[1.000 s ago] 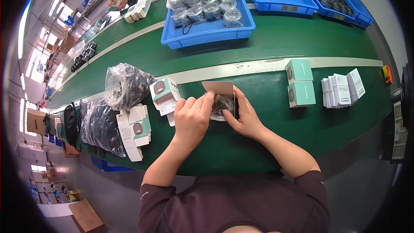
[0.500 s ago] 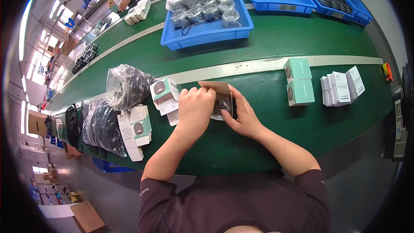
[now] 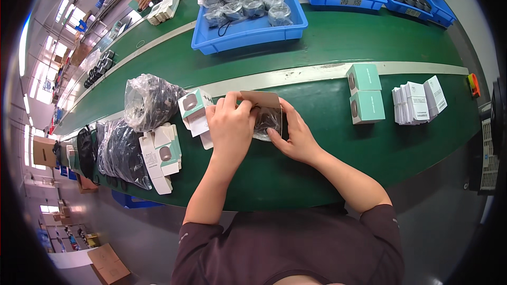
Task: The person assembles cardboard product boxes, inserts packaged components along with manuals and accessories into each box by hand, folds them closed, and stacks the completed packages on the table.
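On the green bench (image 3: 327, 121), an open box (image 3: 262, 98) with its flap raised sits between the two hands, a plastic-wrapped item (image 3: 268, 121) showing in its mouth. The right hand (image 3: 296, 136), partly closed, holds the box's right side with its thumb against the wrapping, while the left hand (image 3: 231, 124) curls at the flap's left edge, its exact grip hidden. The step appears to be settling the item inside; the next move probably calls for withdrawn fingers and a steadied box
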`<state>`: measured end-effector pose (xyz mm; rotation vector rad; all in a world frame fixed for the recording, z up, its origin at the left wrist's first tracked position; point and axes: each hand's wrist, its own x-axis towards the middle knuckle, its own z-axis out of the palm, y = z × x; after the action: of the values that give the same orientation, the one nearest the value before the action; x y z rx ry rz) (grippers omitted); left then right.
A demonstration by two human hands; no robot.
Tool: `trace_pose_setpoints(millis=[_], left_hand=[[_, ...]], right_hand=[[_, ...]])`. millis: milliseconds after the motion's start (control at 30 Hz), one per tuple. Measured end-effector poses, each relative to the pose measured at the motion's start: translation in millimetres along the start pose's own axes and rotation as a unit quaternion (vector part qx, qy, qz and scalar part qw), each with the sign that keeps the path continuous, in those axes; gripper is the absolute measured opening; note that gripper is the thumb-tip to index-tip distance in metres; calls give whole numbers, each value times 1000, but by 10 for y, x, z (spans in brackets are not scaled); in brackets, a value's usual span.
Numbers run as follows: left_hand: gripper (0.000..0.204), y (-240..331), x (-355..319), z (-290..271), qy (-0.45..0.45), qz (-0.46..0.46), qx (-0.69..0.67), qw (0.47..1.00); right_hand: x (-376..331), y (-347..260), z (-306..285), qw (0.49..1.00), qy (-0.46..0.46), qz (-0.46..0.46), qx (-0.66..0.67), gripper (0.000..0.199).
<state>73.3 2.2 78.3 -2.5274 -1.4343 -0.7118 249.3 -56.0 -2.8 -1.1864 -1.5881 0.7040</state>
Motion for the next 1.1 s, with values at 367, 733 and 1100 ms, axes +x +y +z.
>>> trace_pose_setpoints(millis=[367,733,1100], left_hand=[[17,-79,-2,35,-133,-13,-26,991],[22,27,-301,-31,-19,-9,-32,999],[44,29,-507,139,-24,25,16,999]], right_hand=[[-20,63,29,1000,-10,0,8,79],[-31,109,48,999,-13,24,44,77],[-31,127,66,999,-9,17,31,77]])
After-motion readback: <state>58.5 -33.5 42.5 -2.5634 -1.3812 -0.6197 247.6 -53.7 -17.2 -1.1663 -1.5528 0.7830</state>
